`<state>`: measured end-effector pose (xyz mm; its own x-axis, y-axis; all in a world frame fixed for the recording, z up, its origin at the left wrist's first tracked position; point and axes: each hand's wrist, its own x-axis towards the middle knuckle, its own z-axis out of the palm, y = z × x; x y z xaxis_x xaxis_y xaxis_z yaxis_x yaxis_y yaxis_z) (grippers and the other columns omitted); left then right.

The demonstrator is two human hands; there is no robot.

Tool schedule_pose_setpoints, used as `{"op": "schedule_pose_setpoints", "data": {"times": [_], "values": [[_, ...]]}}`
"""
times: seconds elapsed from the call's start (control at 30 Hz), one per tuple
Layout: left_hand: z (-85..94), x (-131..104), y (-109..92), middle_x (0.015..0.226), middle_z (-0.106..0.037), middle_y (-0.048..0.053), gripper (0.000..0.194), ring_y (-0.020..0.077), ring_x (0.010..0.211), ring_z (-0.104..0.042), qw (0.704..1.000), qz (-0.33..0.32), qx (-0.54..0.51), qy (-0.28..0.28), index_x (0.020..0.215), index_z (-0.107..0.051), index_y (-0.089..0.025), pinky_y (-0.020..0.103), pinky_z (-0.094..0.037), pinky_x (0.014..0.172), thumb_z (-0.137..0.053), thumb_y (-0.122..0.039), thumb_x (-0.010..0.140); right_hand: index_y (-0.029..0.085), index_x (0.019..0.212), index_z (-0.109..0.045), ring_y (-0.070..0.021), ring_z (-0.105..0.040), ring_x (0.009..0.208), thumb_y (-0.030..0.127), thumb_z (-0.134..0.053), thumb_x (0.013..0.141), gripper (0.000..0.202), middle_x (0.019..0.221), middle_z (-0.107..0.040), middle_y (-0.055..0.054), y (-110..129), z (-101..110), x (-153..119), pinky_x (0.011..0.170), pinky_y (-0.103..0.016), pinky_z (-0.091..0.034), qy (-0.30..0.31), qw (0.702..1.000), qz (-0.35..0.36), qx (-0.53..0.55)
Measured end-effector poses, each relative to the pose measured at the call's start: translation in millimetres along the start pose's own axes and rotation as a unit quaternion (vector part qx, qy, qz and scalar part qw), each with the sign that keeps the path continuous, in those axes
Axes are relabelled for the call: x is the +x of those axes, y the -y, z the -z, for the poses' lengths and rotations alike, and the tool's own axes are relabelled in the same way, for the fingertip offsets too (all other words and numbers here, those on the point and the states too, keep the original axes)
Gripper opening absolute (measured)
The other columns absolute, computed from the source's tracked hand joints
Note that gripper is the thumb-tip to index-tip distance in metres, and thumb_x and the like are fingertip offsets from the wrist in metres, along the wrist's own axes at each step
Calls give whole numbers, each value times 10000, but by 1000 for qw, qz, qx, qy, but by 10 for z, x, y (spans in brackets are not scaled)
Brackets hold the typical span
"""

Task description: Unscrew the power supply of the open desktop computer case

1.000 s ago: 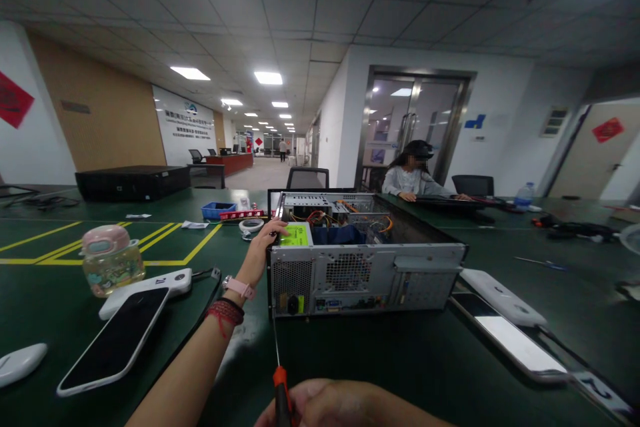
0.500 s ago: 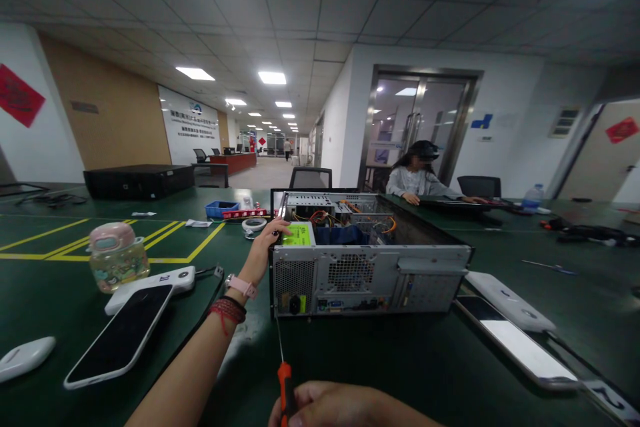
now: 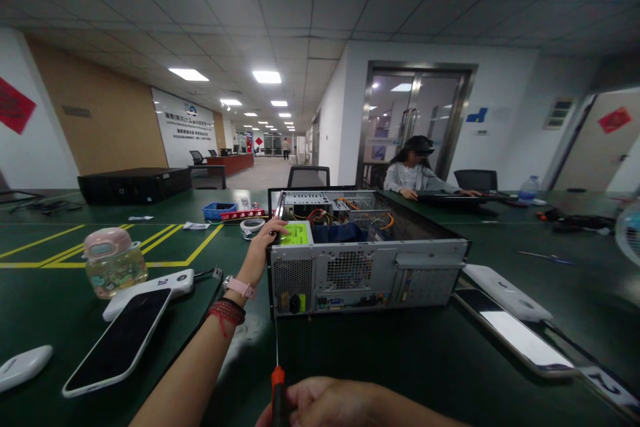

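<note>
An opened desktop computer case [image 3: 375, 263] lies on the green table with its rear panel toward me. My left hand [image 3: 263, 240] holds the case's left top edge, its fingers over the rim beside the power supply with a yellow-green label [image 3: 295, 234]. Low in the view, my right hand [image 3: 320, 401] is closed around the orange and black handle of a screwdriver [image 3: 278, 383]. The long thin shaft points away from me, its tip at the lower left corner of the rear panel. Whether a screw sits there is too small to tell. Cables and a blue part show inside the case.
Left of me are a pink-lidded bottle [image 3: 107, 280], a phone [image 3: 120, 340] and a white power bank [image 3: 170, 285]. Another phone [image 3: 515, 333] lies to the right. A blue tray [image 3: 219, 211] stands behind the case. Across the table sits a person [image 3: 413, 173].
The view has turned slightly to the right. The screwdriver handle and my right hand sit a little lower and further left; its tip stays at the panel's lower corner. My left hand keeps its place.
</note>
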<state>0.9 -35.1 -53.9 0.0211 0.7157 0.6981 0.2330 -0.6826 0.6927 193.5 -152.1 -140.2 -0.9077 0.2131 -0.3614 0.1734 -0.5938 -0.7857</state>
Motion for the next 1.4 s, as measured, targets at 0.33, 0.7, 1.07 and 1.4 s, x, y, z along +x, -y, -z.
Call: {"op": "schedule_pose_setpoints", "data": {"times": [0.33, 0.7, 1.07, 1.4], "values": [[12, 2, -18, 1218, -633, 104, 351, 287, 1314, -424, 1000, -12, 24, 9, 895, -674, -159, 453, -245, 1150, -339, -257, 856, 103, 766, -609, -42, -550, 578, 304, -880, 295, 579, 676, -593, 36, 20, -83, 3, 581, -159, -389, -47, 997, -9, 66], [21, -1, -62, 1170, -638, 89, 303, 289, 1300, -430, 1000, 4, 15, 1, 823, -631, -169, 440, -245, 1147, -365, -315, 832, 87, 920, -662, -40, -584, 680, 239, -875, 347, 630, 818, -634, 1, 7, -29, 47, 651, -152, -413, -22, 999, -7, 49], [21, -4, -56, 1179, -635, 92, 319, 288, 1283, -444, 999, 2, 34, 0, 819, -631, -170, 436, -258, 1134, -346, -314, 831, 111, 839, -667, -33, -536, 566, 222, -869, 324, 564, 697, -607, 43, -43, -3, 88, 545, -153, -367, -45, 997, -20, 64], [28, 4, -65, 1165, -634, 98, 307, 296, 1285, -438, 1000, 2, 11, 2, 821, -635, -163, 429, -243, 1139, -370, -317, 823, 103, 845, -643, -37, -575, 612, 211, -892, 253, 651, 745, -642, 30, -4, -96, 44, 621, -160, -401, -89, 993, -18, 76]]}}
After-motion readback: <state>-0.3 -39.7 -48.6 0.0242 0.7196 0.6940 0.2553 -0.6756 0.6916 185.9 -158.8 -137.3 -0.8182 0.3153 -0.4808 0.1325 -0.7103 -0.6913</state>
